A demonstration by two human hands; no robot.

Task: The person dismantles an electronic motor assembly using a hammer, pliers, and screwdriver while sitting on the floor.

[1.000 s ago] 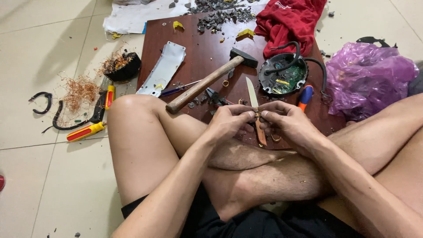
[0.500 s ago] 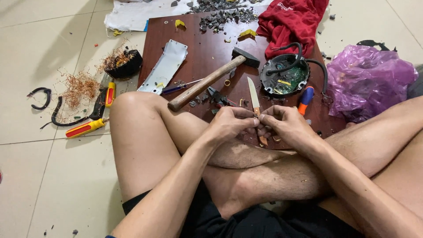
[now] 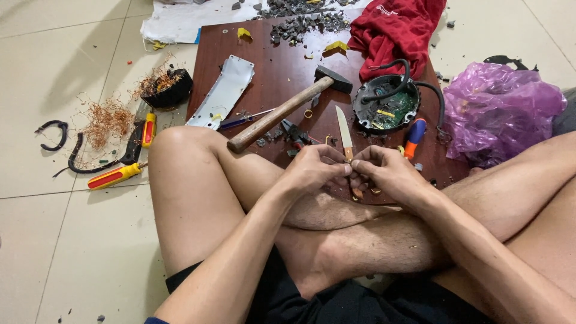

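Note:
My left hand [image 3: 313, 169] and my right hand [image 3: 389, 173] meet fingertip to fingertip over my crossed legs. Together they pinch a small copper piece [image 3: 350, 162], which the fingers mostly hide. Right under the hands a knife [image 3: 343, 129] lies on the brown wooden board [image 3: 270, 60], its blade pointing away from me and its wooden handle partly covered. A wooden-handled hammer [image 3: 282, 110] lies just left of the knife. A round black housing with a green circuit board [image 3: 387, 106] and black cables sits to the right of the blade.
On the board lie a bent metal plate [image 3: 225, 91], dark fragments [image 3: 303, 24], an orange-and-blue screwdriver [image 3: 414, 135] and a red cloth [image 3: 393, 27]. A purple plastic bag [image 3: 501, 105] sits at right. At left on the tiles are copper wire tangles [image 3: 108, 117] and a yellow-and-red screwdriver [image 3: 114, 177].
My fingertips have drawn closer together around the small copper piece, which showed more clearly a second ago. Both hands stay in the same spot above the knife.

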